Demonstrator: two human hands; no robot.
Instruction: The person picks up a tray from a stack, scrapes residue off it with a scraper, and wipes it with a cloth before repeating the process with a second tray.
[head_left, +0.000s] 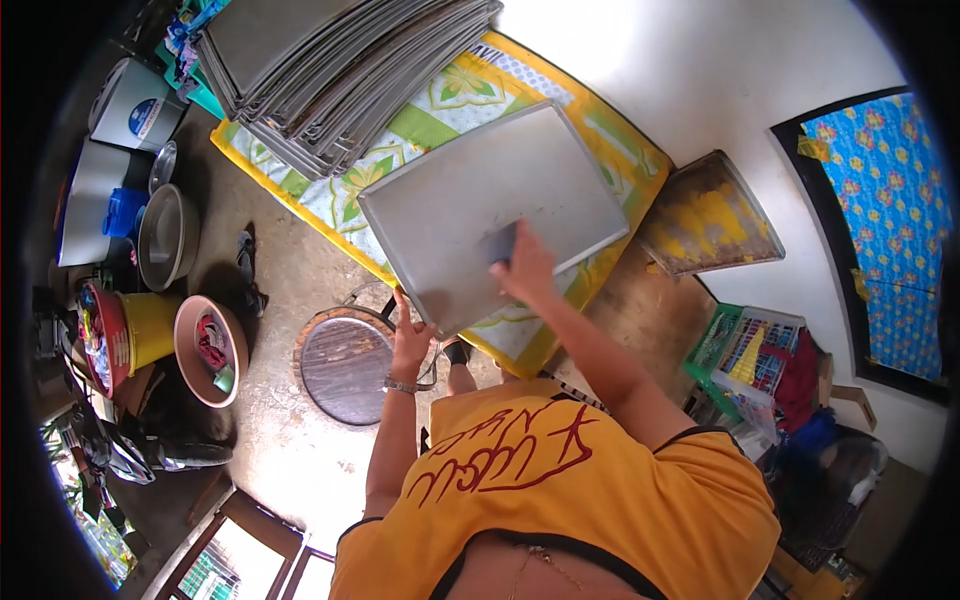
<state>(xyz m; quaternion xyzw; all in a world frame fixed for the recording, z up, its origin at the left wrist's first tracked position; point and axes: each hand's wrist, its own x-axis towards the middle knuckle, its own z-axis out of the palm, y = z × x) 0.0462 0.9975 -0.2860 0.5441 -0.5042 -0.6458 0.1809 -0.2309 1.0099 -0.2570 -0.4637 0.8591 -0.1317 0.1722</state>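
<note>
A flat grey metal baking tray [480,190] lies at an angle on a table with a green, white and yellow patterned cloth [440,93]. My left hand [408,343] grips the tray's near left corner, with the index finger stretched along its edge. My right hand [528,268] is over the tray's near right part, its fingers closed on a dark flat pad [498,243] pressed to the metal. Motion blurs the pad, so its exact kind does not show. Some small dark specks are on the tray surface near it.
A tall stack of similar trays [340,80] stands at the table's far left. A yellow-stained tray [715,220] leans on the wall at right. A round wooden stool [347,365], a pink basin [211,350] and a yellow bucket [150,330] are left; crates [745,350] stand right.
</note>
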